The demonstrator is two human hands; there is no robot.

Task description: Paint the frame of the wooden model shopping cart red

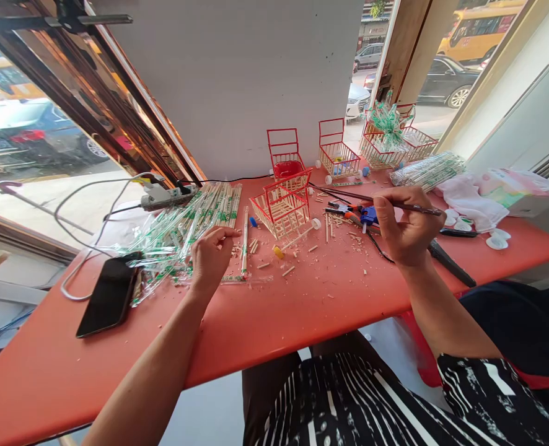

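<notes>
My right hand is closed around a long dark tapered stick, whose thin end reaches left toward the small cart made of wooden sticks. That cart has red upper edges and a red handle frame, and it stands tilted on the table. To its left, my left hand hovers with curled fingers pressed together; whatever may be between them is hidden. A wrapped pair of wooden chopsticks lies just right of this hand. Many more wrapped chopsticks and loose plastic sleeves are heaped behind and left of it.
More small carts stand along the back of the red table. Pliers, a blue glue gun, bottle caps and wood bits lie about. A phone is at left; a power strip trails cables.
</notes>
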